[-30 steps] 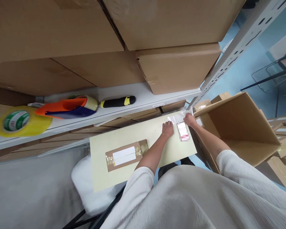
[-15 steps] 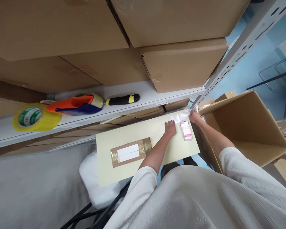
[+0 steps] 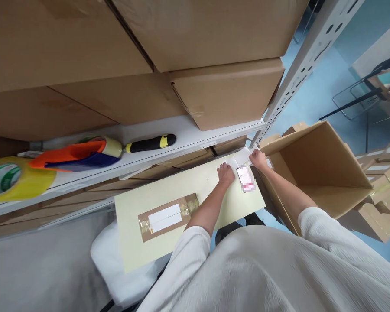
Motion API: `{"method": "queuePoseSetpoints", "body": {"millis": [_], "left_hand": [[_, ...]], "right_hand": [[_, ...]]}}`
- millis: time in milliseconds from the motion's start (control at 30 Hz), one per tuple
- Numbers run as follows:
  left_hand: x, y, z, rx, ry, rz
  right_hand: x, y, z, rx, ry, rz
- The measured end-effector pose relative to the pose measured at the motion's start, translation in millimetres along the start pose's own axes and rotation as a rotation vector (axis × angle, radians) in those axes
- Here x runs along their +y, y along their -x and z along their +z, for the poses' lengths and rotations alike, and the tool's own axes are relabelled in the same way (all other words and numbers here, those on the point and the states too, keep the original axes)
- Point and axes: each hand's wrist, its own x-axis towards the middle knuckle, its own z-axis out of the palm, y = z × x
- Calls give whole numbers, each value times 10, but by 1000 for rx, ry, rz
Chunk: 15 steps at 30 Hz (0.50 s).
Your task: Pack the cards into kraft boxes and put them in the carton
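A strip of white label paper (image 3: 242,157) lies along the back right edge of the cream tabletop (image 3: 169,188). My right hand (image 3: 258,159) pinches its right end, beside the shelf post. At its left end, my left hand (image 3: 226,173) rests on the tabletop, with fingers stretched and lightly bent near the paper's edge. Just in front of the paper, between my hands, is a phone (image 3: 246,178) with a lit, partly blurred screen. Farther left on the tabletop lies a small taped cardboard parcel (image 3: 167,216) bearing a white label.
On the shelf (image 3: 191,125) are a roll of yellow tape (image 3: 35,177), an orange and blue tape dispenser (image 3: 78,156) and a black-yellow handled tool (image 3: 151,143). Stacked cartons (image 3: 229,93) fill it behind. A large open carton (image 3: 331,169) stands right; a white bag (image 3: 117,264) sits lower left.
The view has shifted, so the shelf and tabletop appear farther left. My right hand still pinches the label paper, and my left hand stays beside it. The parcel and phone keep their places.
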Motion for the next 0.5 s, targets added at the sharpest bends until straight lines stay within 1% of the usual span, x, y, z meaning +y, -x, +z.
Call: {"method": "queuePoseSetpoints", "body": {"millis": [67,233,400,500], "left_hand": [[27,-16,-1,-6,4,-9],[0,1,56,10,67,-7],[-5,28,94,-12,91,5],[-5,22,92,-13,97,-7]], "right_hand": [[20,4,-87,37,-17,41],[104,56,-277,106,-92,68],[160,146,-376,156,-149,55],[169,178,-409,153,-174,63]]}}
